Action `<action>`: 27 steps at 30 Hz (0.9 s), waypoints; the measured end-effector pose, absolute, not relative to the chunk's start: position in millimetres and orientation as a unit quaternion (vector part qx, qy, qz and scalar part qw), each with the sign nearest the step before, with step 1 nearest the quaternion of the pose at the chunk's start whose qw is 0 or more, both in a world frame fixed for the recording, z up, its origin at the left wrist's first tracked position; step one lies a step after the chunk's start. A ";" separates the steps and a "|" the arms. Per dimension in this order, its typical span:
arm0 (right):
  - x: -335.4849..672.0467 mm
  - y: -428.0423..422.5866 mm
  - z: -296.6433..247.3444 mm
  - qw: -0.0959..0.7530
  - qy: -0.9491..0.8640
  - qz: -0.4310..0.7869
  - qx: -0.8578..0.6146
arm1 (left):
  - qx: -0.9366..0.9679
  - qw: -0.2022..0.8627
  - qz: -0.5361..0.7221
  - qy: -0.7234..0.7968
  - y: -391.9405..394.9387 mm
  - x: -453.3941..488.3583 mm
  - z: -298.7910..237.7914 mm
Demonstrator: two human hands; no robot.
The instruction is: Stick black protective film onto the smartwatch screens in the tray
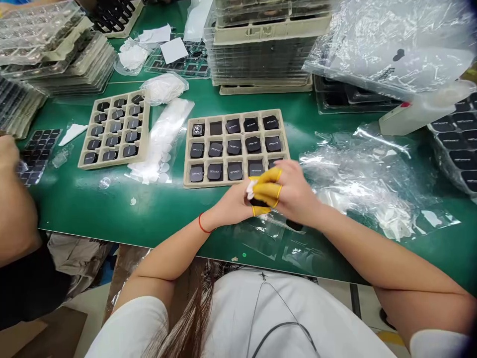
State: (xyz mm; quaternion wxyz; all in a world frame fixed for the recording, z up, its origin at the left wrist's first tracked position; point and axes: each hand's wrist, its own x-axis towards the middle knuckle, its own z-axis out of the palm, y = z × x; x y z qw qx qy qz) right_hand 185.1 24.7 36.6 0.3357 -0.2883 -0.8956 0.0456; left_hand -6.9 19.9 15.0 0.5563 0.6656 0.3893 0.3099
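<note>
My left hand [237,203] is closed around a small black square piece [258,202], partly hidden by fingers. Yellow finger cots cover fingertips on both hands. Pressed against the piece, my right hand [292,191] pinches a crumpled white wipe [250,190]. Just beyond my hands lies a beige compartment tray [208,184] with black square pieces bearing pale lettering. Its far-left compartment holds a piece with a round lens-like face [198,130]. Clear plastic film [261,236] and a dark oval piece [294,225] lie under and beside my right hand.
Another filled beige tray [144,144] sits left, beside a strip of white round stickers [160,144]. Tray stacks [261,62] stand at the back. Loose clear plastic [372,184] and a white bottle [417,117] are right. Another person's arm [17,209] is at the left edge.
</note>
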 end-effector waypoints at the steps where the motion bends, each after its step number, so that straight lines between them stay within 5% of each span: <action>1: 183.0 25.2 34.1 0.351 -0.887 0.031 -0.297 | 0.650 0.569 0.314 0.393 19.6 -6.7 14.7; 6: 181.3 31.0 27.9 0.327 -0.897 0.002 -0.298 | 0.611 0.591 0.359 0.386 20.0 -4.3 12.8; 9: 193.6 42.1 30.7 0.315 -0.851 0.029 -0.419 | 0.553 0.623 0.366 0.414 19.9 -1.6 15.7; 16: 237.9 50.3 68.7 0.184 -0.791 0.370 -0.451 | 0.414 0.687 0.450 0.394 31.2 -17.2 30.0; 21: 240.2 45.7 75.7 0.285 -0.855 0.191 -0.388 | 0.282 0.827 0.355 0.333 32.6 -27.4 29.4; 27: 243.4 48.8 73.6 0.344 -0.878 0.102 -0.316 | 0.197 0.855 0.328 0.349 29.4 -21.8 25.0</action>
